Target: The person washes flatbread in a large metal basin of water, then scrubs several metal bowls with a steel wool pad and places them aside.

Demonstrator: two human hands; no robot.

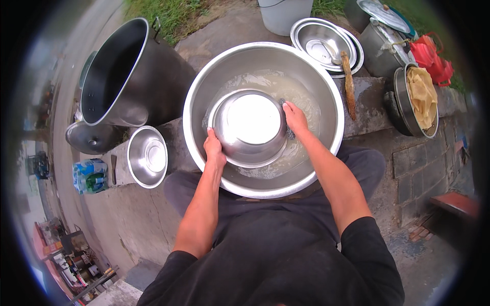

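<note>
A large steel basin [264,189] stands before me with cloudy water [268,78] in it. Inside it, a smaller steel bowl [281,114] is turned bottom up and tilted, its underside glaring white. My left hand [214,147] grips the bowl's rim at the lower left, the thumb on the outer wall. My right hand [295,118] is at the bowl's right side, closed on a grey steel-wool scourer [291,134]. Much of the scourer is hidden behind that hand.
A deep pot [164,80] leans at left above its lid [93,138]. Nearby are an empty steel bowl [147,157] and plastic-wrapped bottles [90,176]. Nested bowls [316,48] with a spoon, a wooden stick [349,88] and a pan with tan cloth [421,97] lie at right.
</note>
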